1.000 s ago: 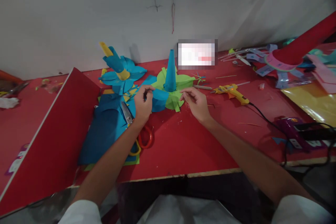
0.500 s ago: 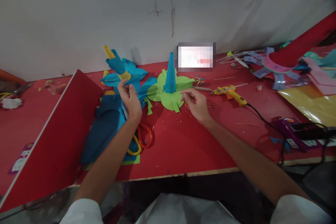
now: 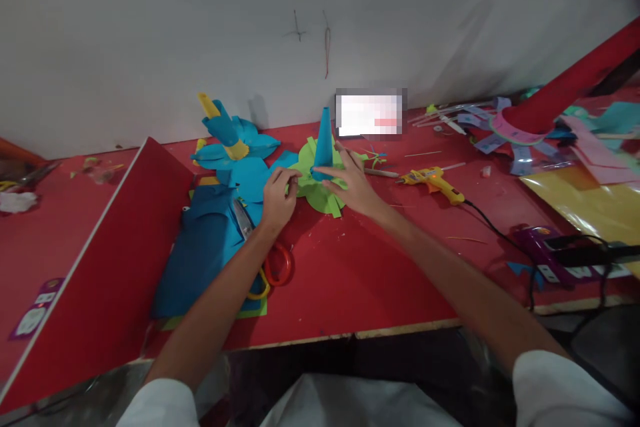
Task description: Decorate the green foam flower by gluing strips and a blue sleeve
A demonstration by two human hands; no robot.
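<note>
A blue paper cone [image 3: 325,140] stands upright on a green petal-shaped paper piece [image 3: 320,199] at the middle of the table. My right hand [image 3: 354,181] is spread over the green piece's right side, its fingers close around the cone's base. My left hand [image 3: 281,193] is at the green piece's left edge, fingers curled; whether they pinch the edge is hard to tell. Further left stands a blue paper flower [image 3: 260,143] with a rolled blue and yellow stem. Scissors [image 3: 278,264] with red and yellow handles lie by my left forearm on blue sheets [image 3: 195,253].
A yellow glue gun [image 3: 435,181] with a black cord lies to the right, near a purple power strip [image 3: 537,247]. A pixelated screen [image 3: 369,113] leans on the wall. A red board [image 3: 115,267] stands at left. Gold sheet [image 3: 580,203] and a red tube [image 3: 565,90] are at right.
My left hand has moved right, from beside the blue flower to the green piece. My right hand has moved up and left to the cone's base, fingers now spread. The view has shifted slightly.
</note>
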